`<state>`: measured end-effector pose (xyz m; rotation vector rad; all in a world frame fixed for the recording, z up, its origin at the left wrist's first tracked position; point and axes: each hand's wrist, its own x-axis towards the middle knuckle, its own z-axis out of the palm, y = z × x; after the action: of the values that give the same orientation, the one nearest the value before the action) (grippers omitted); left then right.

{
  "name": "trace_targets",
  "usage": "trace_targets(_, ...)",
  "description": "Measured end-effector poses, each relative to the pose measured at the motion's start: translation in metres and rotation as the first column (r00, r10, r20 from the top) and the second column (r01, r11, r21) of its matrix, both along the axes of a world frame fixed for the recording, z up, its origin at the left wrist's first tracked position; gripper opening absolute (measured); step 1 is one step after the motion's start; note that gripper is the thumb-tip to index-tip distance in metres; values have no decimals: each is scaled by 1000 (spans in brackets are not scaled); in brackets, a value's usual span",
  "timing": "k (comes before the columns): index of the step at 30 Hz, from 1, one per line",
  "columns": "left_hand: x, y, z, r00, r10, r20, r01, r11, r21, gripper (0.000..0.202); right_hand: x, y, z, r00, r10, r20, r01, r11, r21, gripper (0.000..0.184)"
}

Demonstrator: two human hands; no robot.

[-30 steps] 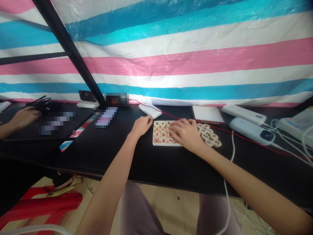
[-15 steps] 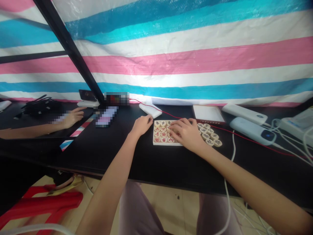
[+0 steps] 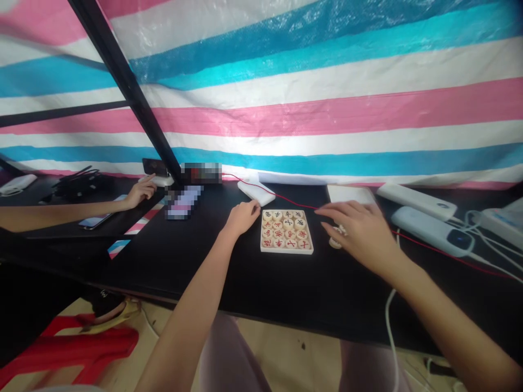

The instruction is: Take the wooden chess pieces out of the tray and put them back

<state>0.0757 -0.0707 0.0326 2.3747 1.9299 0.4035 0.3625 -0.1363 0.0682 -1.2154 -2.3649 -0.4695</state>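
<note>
A shallow white tray [image 3: 286,251] sits on the black table [image 3: 261,283], filled with round pale chess pieces [image 3: 286,231] marked in red and black. My left hand [image 3: 242,216] rests curled against the tray's left side, touching its edge. My right hand [image 3: 359,230] hovers to the right of the tray with fingers stretched out over several loose pieces [image 3: 336,239], most of them hidden beneath it. It is slightly blurred.
Two white power banks [image 3: 429,228] with cables and a red wire lie at the right. A white lid [image 3: 348,193] sits behind my right hand, and a white device [image 3: 255,191] behind the tray. Another person's hand [image 3: 141,190] reaches a phone at left. A striped tarp hangs behind.
My right hand has left the tray and moved right over the loose pieces, uncovering the full tray. The other person's hand at the left reached further right. The view shifted slightly.
</note>
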Motion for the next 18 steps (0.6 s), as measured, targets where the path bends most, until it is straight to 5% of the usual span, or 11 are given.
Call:
trace_targets(4, -1, 1, -1, 1000, -17, -9, 17, 1000, 8, 21, 48, -18, -28, 986, 95, 138, -92, 995, -28, 33)
trace_targets(8, -1, 2, -3, 1000, -16, -15, 16, 1000, 12, 21, 64, -38, -52, 989, 29, 147, -31, 999, 12, 34)
trace_targets(18, -2, -1, -2, 1000, -17, 9, 17, 999, 27, 21, 27, -48, -33, 988, 151, 4, -151, 988, -17, 22)
